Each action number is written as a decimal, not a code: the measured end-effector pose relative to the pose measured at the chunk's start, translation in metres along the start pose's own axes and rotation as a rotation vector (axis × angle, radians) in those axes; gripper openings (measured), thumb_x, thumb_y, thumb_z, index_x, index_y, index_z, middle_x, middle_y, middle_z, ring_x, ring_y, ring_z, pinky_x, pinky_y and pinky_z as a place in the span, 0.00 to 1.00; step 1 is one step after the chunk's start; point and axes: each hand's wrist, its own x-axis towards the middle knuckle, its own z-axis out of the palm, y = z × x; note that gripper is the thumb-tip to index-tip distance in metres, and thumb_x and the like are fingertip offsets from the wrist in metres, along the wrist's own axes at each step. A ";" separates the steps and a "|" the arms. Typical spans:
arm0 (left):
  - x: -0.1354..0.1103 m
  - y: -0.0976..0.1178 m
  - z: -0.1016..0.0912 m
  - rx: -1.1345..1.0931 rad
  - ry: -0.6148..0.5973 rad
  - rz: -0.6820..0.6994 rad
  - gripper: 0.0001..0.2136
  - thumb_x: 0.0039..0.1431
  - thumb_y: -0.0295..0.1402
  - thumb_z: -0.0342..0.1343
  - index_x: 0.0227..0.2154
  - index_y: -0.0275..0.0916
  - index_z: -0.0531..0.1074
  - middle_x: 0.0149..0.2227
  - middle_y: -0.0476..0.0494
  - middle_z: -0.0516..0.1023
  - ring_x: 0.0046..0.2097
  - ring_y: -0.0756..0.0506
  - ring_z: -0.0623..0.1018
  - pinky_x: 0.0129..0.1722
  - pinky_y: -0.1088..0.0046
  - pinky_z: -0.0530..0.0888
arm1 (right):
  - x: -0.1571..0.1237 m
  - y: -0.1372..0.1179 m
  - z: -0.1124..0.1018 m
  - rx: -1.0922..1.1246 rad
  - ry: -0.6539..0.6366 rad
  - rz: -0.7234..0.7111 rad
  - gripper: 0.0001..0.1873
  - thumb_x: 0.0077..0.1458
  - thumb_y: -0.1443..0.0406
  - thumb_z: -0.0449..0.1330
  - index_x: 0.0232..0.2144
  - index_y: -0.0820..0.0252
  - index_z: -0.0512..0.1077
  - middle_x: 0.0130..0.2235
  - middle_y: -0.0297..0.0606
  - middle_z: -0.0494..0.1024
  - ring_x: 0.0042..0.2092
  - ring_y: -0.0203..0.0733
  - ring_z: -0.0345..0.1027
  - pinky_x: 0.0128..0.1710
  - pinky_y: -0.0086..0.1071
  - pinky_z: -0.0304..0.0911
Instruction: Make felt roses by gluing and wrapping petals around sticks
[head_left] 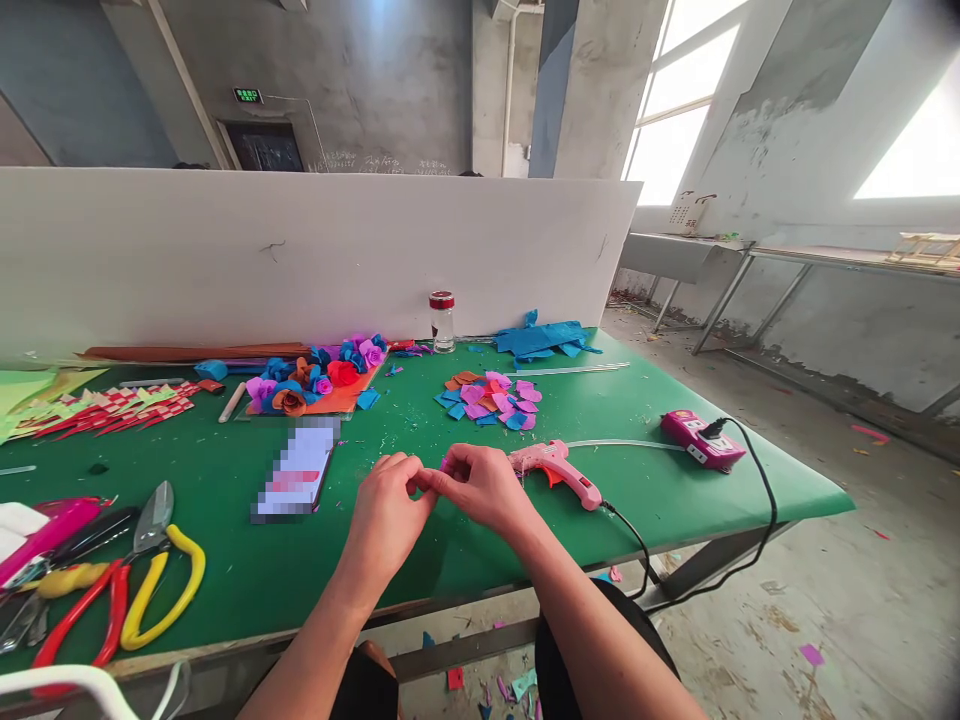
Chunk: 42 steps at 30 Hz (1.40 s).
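Both my hands meet over the green table (pixel 225 480) near its front edge. My left hand (pixel 386 510) and my right hand (pixel 480 485) pinch a small purple piece (pixel 445 464) between their fingertips; most of it is hidden by the fingers. Just right of my right hand lies a pink glue gun (pixel 559 468) with a clear glue stick at its back. A pile of cut pink, blue and orange petals (pixel 491 400) lies beyond my hands. Finished paper flowers (pixel 322 375) sit on an orange sheet farther left.
Yellow-handled snips (pixel 154 570) and red-handled tools (pixel 75 610) lie at the front left. A blurred phone (pixel 296 475) lies left of my hands. A pink power strip (pixel 701 440) with a black cable sits at the right. A red-capped jar (pixel 442 320) stands by the white partition (pixel 300 250).
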 end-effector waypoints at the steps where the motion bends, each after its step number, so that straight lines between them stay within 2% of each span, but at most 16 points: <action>1: 0.000 0.001 0.000 -0.010 -0.010 -0.005 0.13 0.49 0.32 0.56 0.16 0.42 0.58 0.21 0.51 0.64 0.28 0.47 0.66 0.29 0.72 0.61 | 0.000 0.000 -0.001 0.022 -0.010 -0.008 0.21 0.51 0.50 0.64 0.21 0.60 0.69 0.21 0.28 0.67 0.25 0.32 0.56 0.24 0.28 0.47; 7: 0.000 0.001 -0.004 -0.057 -0.077 -0.085 0.10 0.49 0.32 0.54 0.16 0.41 0.62 0.22 0.52 0.65 0.26 0.48 0.65 0.28 0.72 0.60 | 0.000 0.004 -0.008 0.245 -0.098 -0.022 0.19 0.45 0.51 0.69 0.29 0.60 0.73 0.24 0.28 0.69 0.27 0.33 0.59 0.26 0.27 0.53; 10: 0.000 0.000 -0.003 -0.088 -0.121 -0.106 0.10 0.48 0.34 0.55 0.16 0.41 0.63 0.22 0.52 0.65 0.26 0.49 0.65 0.28 0.73 0.60 | 0.001 0.006 -0.006 0.315 -0.136 -0.022 0.19 0.45 0.51 0.69 0.29 0.61 0.75 0.25 0.29 0.71 0.27 0.33 0.60 0.26 0.27 0.54; 22: -0.001 -0.001 -0.001 -0.119 -0.073 -0.080 0.15 0.49 0.38 0.57 0.15 0.41 0.60 0.20 0.52 0.64 0.25 0.49 0.63 0.25 0.74 0.59 | 0.002 0.008 -0.006 0.292 -0.078 0.038 0.18 0.44 0.52 0.69 0.24 0.63 0.75 0.23 0.31 0.72 0.26 0.32 0.59 0.25 0.27 0.53; 27: -0.001 -0.003 0.000 -0.164 -0.098 -0.098 0.19 0.49 0.46 0.60 0.15 0.41 0.62 0.20 0.52 0.64 0.24 0.50 0.63 0.24 0.74 0.60 | 0.002 0.007 -0.008 0.265 -0.057 0.054 0.18 0.46 0.52 0.67 0.23 0.63 0.75 0.22 0.31 0.71 0.25 0.32 0.57 0.24 0.27 0.51; 30: 0.000 -0.003 0.001 -0.201 -0.112 -0.124 0.20 0.48 0.48 0.60 0.15 0.40 0.63 0.19 0.53 0.63 0.24 0.50 0.62 0.23 0.75 0.59 | 0.002 0.007 -0.010 0.286 -0.062 0.052 0.17 0.46 0.53 0.68 0.26 0.63 0.77 0.24 0.33 0.74 0.27 0.34 0.61 0.26 0.27 0.54; 34: 0.000 0.000 0.000 -0.243 -0.135 -0.170 0.18 0.45 0.46 0.62 0.15 0.40 0.63 0.18 0.53 0.64 0.23 0.50 0.62 0.23 0.74 0.58 | 0.002 0.008 -0.013 0.335 -0.071 0.040 0.17 0.46 0.53 0.67 0.28 0.62 0.78 0.27 0.35 0.77 0.29 0.35 0.64 0.29 0.29 0.58; 37: 0.001 0.002 -0.002 -0.287 -0.156 -0.203 0.18 0.42 0.46 0.64 0.14 0.40 0.65 0.18 0.53 0.64 0.23 0.50 0.62 0.23 0.74 0.57 | 0.002 0.007 -0.016 0.357 -0.028 0.037 0.18 0.47 0.52 0.67 0.25 0.62 0.77 0.24 0.34 0.75 0.27 0.35 0.62 0.27 0.29 0.57; 39: 0.002 0.002 -0.002 -0.342 -0.178 -0.251 0.19 0.40 0.47 0.66 0.14 0.40 0.66 0.17 0.53 0.64 0.23 0.50 0.61 0.23 0.74 0.56 | 0.004 0.005 -0.018 0.417 0.045 0.032 0.19 0.48 0.50 0.66 0.25 0.62 0.76 0.24 0.34 0.74 0.26 0.35 0.63 0.27 0.29 0.58; 42: 0.004 -0.002 -0.001 -0.533 -0.170 -0.356 0.19 0.36 0.46 0.69 0.16 0.39 0.68 0.18 0.54 0.64 0.24 0.51 0.61 0.24 0.74 0.56 | 0.006 0.005 -0.019 0.526 0.110 0.045 0.23 0.52 0.46 0.62 0.28 0.62 0.76 0.27 0.36 0.76 0.29 0.36 0.67 0.31 0.30 0.63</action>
